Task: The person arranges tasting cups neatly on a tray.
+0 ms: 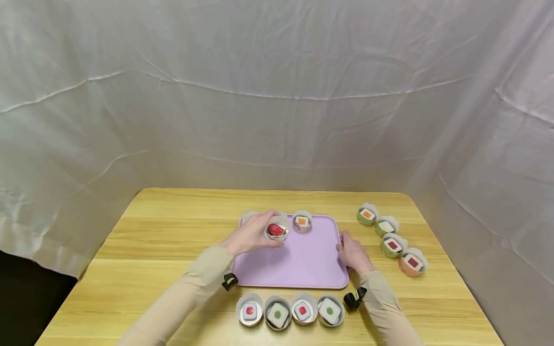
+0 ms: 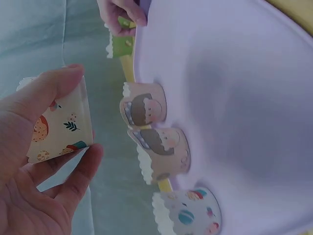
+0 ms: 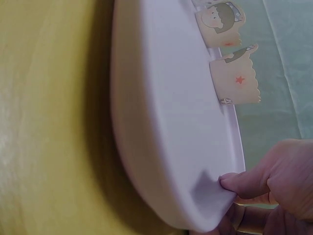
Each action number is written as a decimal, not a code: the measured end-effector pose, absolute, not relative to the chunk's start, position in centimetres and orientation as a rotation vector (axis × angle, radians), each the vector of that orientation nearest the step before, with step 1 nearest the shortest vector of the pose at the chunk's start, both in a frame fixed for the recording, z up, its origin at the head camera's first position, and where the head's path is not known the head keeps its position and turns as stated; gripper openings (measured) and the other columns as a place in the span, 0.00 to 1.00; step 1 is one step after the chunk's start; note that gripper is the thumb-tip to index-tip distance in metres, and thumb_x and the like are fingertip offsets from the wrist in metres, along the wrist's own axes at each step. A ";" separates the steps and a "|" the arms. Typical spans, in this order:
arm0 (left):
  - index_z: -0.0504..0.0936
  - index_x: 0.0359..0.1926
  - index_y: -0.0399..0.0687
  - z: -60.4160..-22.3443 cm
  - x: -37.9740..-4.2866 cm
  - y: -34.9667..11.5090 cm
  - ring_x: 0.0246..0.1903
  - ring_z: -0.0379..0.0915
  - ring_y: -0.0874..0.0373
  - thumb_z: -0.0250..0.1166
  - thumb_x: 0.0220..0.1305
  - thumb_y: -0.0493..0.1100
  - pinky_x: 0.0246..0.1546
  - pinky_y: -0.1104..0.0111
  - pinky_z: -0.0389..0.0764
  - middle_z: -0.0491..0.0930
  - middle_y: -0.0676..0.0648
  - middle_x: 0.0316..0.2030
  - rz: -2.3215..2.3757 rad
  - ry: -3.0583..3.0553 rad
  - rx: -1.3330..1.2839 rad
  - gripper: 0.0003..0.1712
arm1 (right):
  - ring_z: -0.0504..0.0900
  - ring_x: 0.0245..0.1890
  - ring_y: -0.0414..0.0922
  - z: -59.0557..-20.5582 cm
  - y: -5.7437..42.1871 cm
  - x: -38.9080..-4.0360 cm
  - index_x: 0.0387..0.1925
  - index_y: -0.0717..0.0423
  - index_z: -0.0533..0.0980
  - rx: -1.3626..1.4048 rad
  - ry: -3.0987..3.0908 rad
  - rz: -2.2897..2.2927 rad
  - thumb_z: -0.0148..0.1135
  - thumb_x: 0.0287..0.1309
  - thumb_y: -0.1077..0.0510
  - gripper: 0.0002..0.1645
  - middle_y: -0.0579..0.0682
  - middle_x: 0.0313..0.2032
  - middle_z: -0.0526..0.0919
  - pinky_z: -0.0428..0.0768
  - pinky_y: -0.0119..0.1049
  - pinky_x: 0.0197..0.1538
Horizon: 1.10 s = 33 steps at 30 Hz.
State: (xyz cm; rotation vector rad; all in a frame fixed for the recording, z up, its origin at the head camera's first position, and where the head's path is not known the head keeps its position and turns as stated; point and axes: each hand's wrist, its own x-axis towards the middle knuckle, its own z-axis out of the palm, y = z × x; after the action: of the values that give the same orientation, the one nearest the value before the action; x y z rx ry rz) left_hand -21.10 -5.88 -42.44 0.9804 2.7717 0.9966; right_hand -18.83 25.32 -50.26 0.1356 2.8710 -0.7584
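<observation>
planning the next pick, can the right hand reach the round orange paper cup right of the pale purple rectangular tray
Probably yes: bare wooden tabletop lies between the right hand and the orange cup, but its fingers grip the tray and should release it first.

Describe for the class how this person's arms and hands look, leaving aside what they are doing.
Both arms wear long, plain sleeves, the left sleeve and right sleeve alike in pale beige, with soft creases. The left hand and right hand wear no gloves. A small black device shows at the left wrist, another at the right. I see no cables.
</observation>
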 end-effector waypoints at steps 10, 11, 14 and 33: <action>0.73 0.59 0.43 -42.1 -22.4 -2.7 0.46 0.82 0.54 0.79 0.52 0.45 0.51 0.62 0.82 0.85 0.44 0.48 1.058 2.722 1.040 0.35 | 0.79 0.26 0.51 -50.0 25.5 -18.7 0.46 0.61 0.65 0.130 2.879 -0.747 0.50 0.72 0.59 0.09 0.59 0.29 0.78 0.76 0.38 0.25; 0.73 0.59 0.42 -42.0 -22.5 -2.4 0.47 0.81 0.53 0.79 0.52 0.45 0.52 0.62 0.82 0.85 0.44 0.49 1.058 2.719 1.041 0.36 | 0.79 0.26 0.51 -50.0 25.6 -18.7 0.46 0.61 0.65 0.129 2.878 -0.749 0.50 0.71 0.59 0.09 0.59 0.29 0.78 0.76 0.38 0.25; 0.72 0.61 0.42 -42.0 -22.9 -1.5 0.51 0.81 0.51 0.78 0.53 0.45 0.56 0.59 0.81 0.84 0.43 0.52 1.063 2.709 1.039 0.37 | 0.79 0.25 0.51 -50.1 25.6 -18.6 0.46 0.61 0.65 0.130 2.876 -0.753 0.50 0.71 0.59 0.09 0.60 0.29 0.78 0.76 0.38 0.25; 0.70 0.64 0.43 -43.1 -25.4 3.5 0.57 0.78 0.50 0.76 0.56 0.45 0.61 0.60 0.79 0.81 0.43 0.58 0.909 2.721 1.061 0.37 | 0.80 0.29 0.52 -50.0 25.3 -18.8 0.46 0.60 0.65 0.148 2.846 -0.759 0.50 0.72 0.59 0.09 0.61 0.32 0.78 0.77 0.38 0.26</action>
State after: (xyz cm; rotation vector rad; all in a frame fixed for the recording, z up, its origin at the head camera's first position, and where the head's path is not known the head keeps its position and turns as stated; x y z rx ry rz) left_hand -25.45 3.51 -43.07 1.0613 2.7215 0.9086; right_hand -18.84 25.32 -50.03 0.1484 2.8465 -0.7590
